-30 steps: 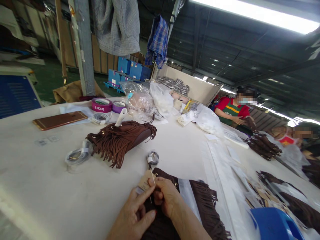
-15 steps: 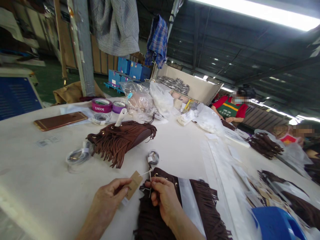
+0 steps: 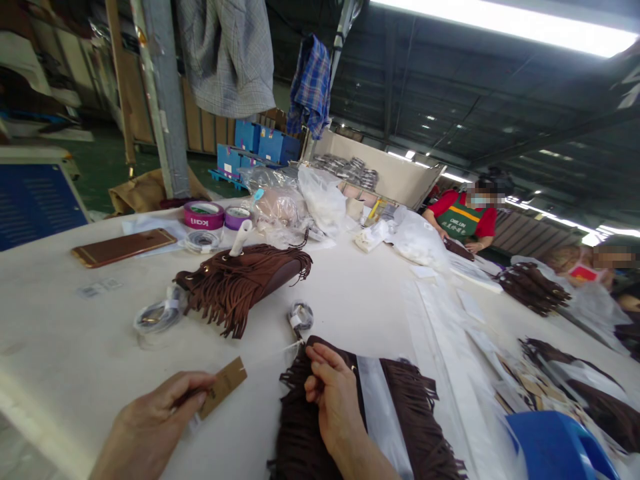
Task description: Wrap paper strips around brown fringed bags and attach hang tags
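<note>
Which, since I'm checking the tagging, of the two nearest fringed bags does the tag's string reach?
The dark bag under the right hand: the string reaches its corner. The redder bag, farther off, shows none.

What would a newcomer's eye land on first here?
Likely the tan tag in the left hand, its white string stretched toward the dark fringed bag under the right hand. Next, the brown fringed bag lying beyond the hands, left of centre, with a white roll sticking up from it. Then the bright blue container at bottom right.
</note>
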`<state>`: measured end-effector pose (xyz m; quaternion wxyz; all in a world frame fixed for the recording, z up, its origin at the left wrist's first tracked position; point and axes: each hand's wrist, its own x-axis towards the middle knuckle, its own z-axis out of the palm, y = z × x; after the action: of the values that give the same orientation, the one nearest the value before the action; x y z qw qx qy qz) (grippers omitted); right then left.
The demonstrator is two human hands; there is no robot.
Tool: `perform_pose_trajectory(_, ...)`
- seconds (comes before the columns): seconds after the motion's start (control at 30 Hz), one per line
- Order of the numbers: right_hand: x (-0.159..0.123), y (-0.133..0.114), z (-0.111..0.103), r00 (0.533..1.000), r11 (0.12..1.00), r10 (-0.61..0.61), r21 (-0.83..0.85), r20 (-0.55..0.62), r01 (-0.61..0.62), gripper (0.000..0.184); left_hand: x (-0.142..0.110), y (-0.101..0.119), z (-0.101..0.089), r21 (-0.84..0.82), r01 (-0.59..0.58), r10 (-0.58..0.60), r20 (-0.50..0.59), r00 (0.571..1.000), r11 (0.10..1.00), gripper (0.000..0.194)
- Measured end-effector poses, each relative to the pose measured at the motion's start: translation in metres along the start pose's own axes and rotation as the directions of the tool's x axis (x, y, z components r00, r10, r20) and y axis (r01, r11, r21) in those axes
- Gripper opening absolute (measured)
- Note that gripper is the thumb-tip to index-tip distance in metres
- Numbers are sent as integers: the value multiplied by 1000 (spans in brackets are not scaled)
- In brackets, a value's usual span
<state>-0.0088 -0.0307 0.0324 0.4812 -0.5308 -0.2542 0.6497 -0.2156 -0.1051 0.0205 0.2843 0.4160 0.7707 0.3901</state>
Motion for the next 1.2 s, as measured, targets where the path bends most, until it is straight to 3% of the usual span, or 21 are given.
perform_pose_trajectory(0.07, -1, 0, 1, 1000, 1000, 12, 1, -8, -12, 39, 3, -13, -7, 40, -12, 12, -3, 1000, 999, 24)
perform_pose_trajectory(0.2, -3, -3, 2, 999, 999, 33, -16, -1, -33, 38, 6, -35, -11, 134, -80, 66, 109, 992, 988, 22)
perform_pose_trajectory(0.27, -3, -11, -3, 1000, 997, -14, -77, 28, 16, 34, 6, -33, -9, 182, -187, 182, 43, 982, 965, 23)
perform_pose_trajectory(0.33, 1, -23, -11, 988, 959, -138, -237, 75, 152, 29, 7, -17, -3, 207, -296, 308, -24, 951, 932, 27)
perform_pose_trajectory(0.4, 8, -36, -22, 936, 789, -313, -505, 159, 350, 25, 10, 11, 8, 193, -345, 346, 30, 938, 919, 29)
perform_pose_trajectory(0.47, 17, -46, -32, 858, 459, -416, -745, 302, 484, 23, 18, 44, 28, 200, -305, 275, 167, 947, 931, 30)
perform_pose_trajectory(0.53, 25, -49, -41, 816, 141, -381, -845, 435, 516, 26, 29, 74, 52, 308, -271, 187, 277, 943, 912, 27)
perform_pose_trajectory(0.57, 27, -48, -44, 815, 33, -334, -858, 474, 513, 27, 35, 85, 64, 334, -264, 175, 273, 946, 905, 27)
perform_pose_trajectory(0.63, 29, -46, -47, 823, -86, -252, -859, 508, 504, 28, 48, 99, 86, 380, -232, 150, 235, 961, 895, 30)
perform_pose_trajectory(0.7, 29, -45, -47, 825, -119, -233, -858, 514, 500, 27, 60, 104, 102, 406, -195, 127, 188, 974, 893, 36)
perform_pose_trajectory(0.8, 28, -48, -47, 835, -94, -221, -863, 504, 496, 24, 70, 105, 115, 431, -154, 92, 161, 983, 889, 40)
perform_pose_trajectory(1.0, 29, -58, -51, 860, -47, -108, -867, 498, 496, 27, 74, 107, 125, 444, -149, 72, 184, 980, 884, 23)
perform_pose_trajectory(1.13, 24, -56, -53, 857, -15, -166, -870, 489, 493, 22, 69, 105, 127, 361, -216, 145, 215, 966, 907, 20)
perform_pose_trajectory(1.2, 21, -52, -55, 832, -21, -214, -854, 512, 520, 21, 65, 105, 127, 278, -265, 198, 245, 949, 923, 22)
